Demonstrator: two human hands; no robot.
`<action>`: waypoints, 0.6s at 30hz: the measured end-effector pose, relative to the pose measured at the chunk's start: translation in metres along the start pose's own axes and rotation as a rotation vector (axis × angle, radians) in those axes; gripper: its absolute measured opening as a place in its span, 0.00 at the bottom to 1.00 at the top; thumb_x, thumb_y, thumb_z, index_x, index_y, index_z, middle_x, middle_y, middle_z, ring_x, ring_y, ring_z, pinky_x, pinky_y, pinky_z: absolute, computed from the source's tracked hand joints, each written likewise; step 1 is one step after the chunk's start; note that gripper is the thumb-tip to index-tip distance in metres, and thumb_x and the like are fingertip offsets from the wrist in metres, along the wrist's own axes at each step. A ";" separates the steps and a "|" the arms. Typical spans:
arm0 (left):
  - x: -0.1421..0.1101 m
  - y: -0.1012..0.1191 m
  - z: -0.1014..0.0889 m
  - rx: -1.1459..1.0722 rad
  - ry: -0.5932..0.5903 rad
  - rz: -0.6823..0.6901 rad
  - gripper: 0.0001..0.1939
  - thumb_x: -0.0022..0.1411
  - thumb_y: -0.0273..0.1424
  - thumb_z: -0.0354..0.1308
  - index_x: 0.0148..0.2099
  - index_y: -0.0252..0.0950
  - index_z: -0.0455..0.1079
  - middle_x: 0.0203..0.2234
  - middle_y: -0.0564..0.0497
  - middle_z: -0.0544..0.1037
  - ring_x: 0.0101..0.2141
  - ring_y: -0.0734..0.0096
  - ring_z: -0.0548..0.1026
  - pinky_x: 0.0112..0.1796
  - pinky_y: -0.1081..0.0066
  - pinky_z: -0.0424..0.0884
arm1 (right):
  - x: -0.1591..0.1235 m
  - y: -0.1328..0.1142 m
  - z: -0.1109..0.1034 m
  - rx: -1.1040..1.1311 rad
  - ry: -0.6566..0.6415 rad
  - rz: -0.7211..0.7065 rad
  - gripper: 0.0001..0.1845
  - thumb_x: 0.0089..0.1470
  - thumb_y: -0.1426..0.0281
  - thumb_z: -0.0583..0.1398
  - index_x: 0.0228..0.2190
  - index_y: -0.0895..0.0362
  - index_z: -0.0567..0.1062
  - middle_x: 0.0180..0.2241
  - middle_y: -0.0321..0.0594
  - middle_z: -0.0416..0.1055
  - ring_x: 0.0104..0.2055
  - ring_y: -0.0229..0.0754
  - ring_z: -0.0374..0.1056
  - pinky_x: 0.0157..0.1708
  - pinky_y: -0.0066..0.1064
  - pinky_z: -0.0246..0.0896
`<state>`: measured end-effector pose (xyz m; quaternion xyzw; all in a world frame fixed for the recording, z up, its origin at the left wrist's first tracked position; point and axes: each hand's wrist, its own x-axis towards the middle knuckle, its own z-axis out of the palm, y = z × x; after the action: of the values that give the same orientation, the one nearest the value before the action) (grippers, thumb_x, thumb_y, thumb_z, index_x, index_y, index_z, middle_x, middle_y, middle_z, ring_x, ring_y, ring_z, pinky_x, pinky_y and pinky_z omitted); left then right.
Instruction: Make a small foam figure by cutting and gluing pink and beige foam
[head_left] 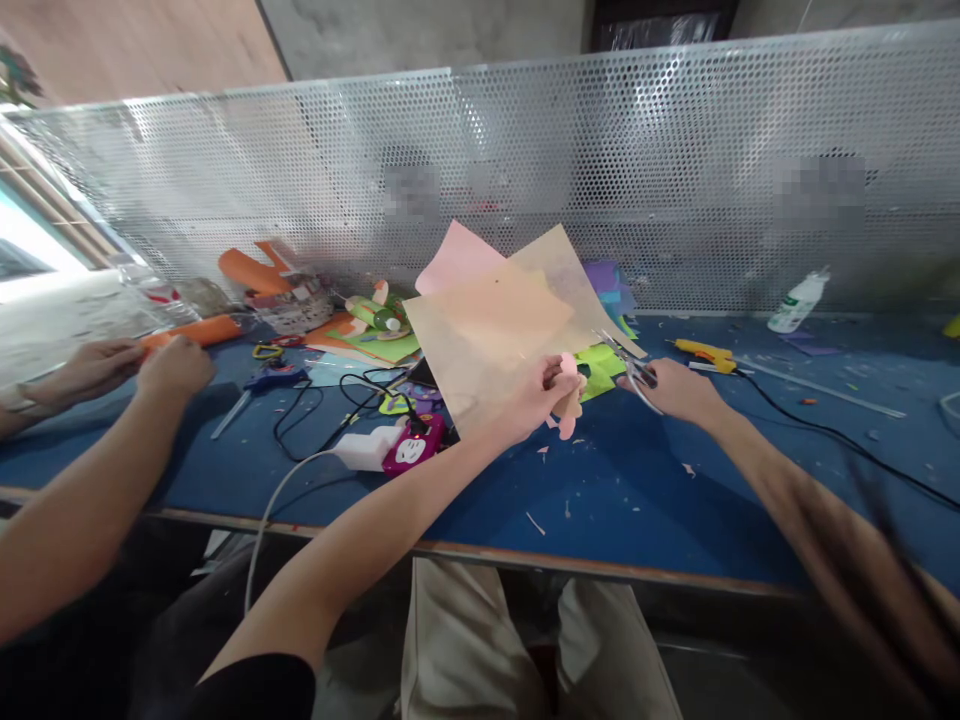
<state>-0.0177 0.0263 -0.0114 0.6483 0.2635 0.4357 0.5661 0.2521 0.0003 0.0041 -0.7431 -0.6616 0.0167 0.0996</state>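
Observation:
Between the fingertips of my left hand (541, 398) is a pink paper cutout (567, 428) with rounded edges; a tan bit of paper shows beside it. My right hand (679, 388) is closed around the handles of a pair of scissors (637, 372), whose blades point up and left toward the papers. Beyond my left hand is a large tan sheet of paper (442, 345), with a pink sheet (459, 258) partly under it. Bright yellow-green paper (600, 370) lies between my two hands.
At left, a co-worker's hands (174, 368) hold an orange paper roll (206, 330). A purple power strip (414, 445) with a white plug and cables lies left of my forearm. A yellow glue gun (705, 353) and a white bottle (799, 302) are at right. Perforated metal panel (510, 150) stands behind.

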 end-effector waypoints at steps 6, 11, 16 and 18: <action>-0.003 0.008 -0.002 0.126 -0.035 -0.044 0.22 0.62 0.46 0.64 0.50 0.35 0.71 0.38 0.45 0.80 0.36 0.68 0.77 0.31 0.70 0.70 | 0.008 0.029 -0.003 -0.224 0.018 0.107 0.37 0.58 0.39 0.50 0.38 0.59 0.77 0.43 0.58 0.76 0.43 0.60 0.75 0.39 0.45 0.66; -0.003 0.007 -0.001 0.070 -0.043 -0.031 0.22 0.59 0.46 0.67 0.47 0.34 0.72 0.36 0.45 0.80 0.33 0.70 0.77 0.30 0.71 0.70 | 0.002 0.025 -0.013 0.043 0.166 -0.102 0.26 0.58 0.48 0.58 0.44 0.55 0.79 0.44 0.51 0.79 0.45 0.55 0.74 0.42 0.44 0.69; -0.003 0.003 0.000 0.099 -0.024 -0.057 0.25 0.58 0.47 0.68 0.50 0.35 0.74 0.36 0.45 0.81 0.31 0.70 0.77 0.25 0.73 0.68 | -0.021 -0.024 -0.014 0.610 0.092 -0.496 0.25 0.60 0.55 0.60 0.54 0.52 0.77 0.50 0.48 0.78 0.44 0.48 0.75 0.44 0.40 0.72; -0.002 0.002 0.000 0.129 -0.014 -0.080 0.26 0.57 0.47 0.69 0.50 0.35 0.75 0.34 0.45 0.81 0.29 0.69 0.77 0.23 0.73 0.67 | -0.029 -0.041 -0.010 0.611 0.063 -0.545 0.23 0.59 0.56 0.62 0.53 0.50 0.78 0.49 0.45 0.80 0.41 0.48 0.75 0.42 0.40 0.72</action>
<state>-0.0192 0.0241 -0.0098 0.6754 0.3128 0.3903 0.5419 0.2098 -0.0250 0.0183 -0.4769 -0.7955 0.1625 0.3367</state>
